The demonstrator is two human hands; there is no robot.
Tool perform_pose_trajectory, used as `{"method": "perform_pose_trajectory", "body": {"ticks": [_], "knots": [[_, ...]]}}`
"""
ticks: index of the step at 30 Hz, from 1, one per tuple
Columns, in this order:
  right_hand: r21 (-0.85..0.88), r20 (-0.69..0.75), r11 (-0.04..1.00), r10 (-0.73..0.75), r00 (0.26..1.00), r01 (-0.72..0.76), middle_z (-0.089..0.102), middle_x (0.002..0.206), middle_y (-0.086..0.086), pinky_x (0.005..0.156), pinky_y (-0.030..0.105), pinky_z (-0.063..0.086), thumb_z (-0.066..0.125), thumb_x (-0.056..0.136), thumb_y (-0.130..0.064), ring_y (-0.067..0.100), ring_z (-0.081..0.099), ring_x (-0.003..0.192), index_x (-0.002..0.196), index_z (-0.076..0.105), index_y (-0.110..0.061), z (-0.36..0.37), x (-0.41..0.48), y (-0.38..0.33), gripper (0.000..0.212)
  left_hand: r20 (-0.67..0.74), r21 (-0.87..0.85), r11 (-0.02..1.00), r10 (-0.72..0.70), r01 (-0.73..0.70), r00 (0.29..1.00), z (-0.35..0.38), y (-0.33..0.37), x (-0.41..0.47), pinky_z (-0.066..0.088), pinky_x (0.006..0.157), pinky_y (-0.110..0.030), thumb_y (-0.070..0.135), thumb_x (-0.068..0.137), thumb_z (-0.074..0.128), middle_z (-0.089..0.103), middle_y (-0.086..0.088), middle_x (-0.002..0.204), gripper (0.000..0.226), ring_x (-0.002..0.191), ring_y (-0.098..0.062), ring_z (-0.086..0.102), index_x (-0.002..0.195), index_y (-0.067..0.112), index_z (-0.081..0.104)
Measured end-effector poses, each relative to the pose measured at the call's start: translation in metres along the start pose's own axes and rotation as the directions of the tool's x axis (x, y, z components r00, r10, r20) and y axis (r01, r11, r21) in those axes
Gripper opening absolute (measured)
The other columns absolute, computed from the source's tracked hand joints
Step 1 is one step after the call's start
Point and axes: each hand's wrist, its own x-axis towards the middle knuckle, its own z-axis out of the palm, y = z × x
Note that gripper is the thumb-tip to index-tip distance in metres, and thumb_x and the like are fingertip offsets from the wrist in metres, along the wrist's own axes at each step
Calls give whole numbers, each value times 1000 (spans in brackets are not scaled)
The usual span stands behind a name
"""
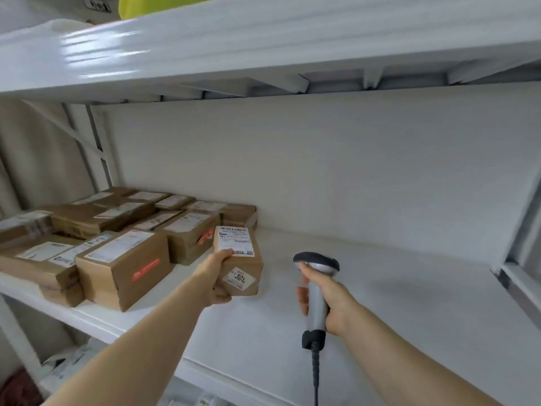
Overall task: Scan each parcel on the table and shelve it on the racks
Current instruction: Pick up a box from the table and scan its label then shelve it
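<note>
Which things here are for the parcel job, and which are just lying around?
For the job: small brown cardboard parcel in the left hand; grey handheld scanner in the right hand; white metal shelf; brown cardboard boxes shelved at left.
Just lying about: yellow-green thing on the top shelf; white bags below.

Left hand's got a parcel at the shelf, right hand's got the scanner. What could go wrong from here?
1. The left hand grips the parcel by its near end only, so it may tip or slip while being set on the shelf.
2. The parcel is close to the stacked boxes on the left, and a push could nudge them.
3. The right hand holds the scanner, whose cable hangs past the shelf's front edge and might snag.
</note>
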Motion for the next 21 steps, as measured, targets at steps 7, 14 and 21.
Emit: {"method": "perform_pose_trajectory", "body": {"ticks": [7, 14, 21], "knots": [[-61, 4, 998, -27, 1000, 27, 68, 74, 11, 53, 27, 50, 78, 77, -38, 18, 61, 57, 96, 66, -5, 78, 46, -14, 40, 33, 18, 999, -44, 44, 998, -34, 34, 83, 53, 89, -52, 37, 86, 67, 69, -16, 101, 32, 95, -33, 66, 108, 17, 57], [-82, -24, 997, -5, 1000, 3, 67, 73, 11, 50, 26, 49, 79, 76, -38, 17, 59, 54, 95, 65, -5, 119, 77, -7, 40, -124, 163, 986, 56, -36, 991, -48, 51, 137, 51, 90, -47, 36, 97, 51, 61, -17, 112, 43, 100, -33, 60, 130, 8, 47], [-61, -75, 998, 5, 997, -10, 68, 73, 11, 45, 22, 49, 80, 76, -37, 16, 59, 52, 99, 66, -4, 127, 91, -6, 42, 263, 958, -89, 649, -272, 714, -20, 22, 126, 19, 110, -50, 59, 92, 41, 14, -14, 152, 77, 141, -34, 13, 153, 27, 4]]}}
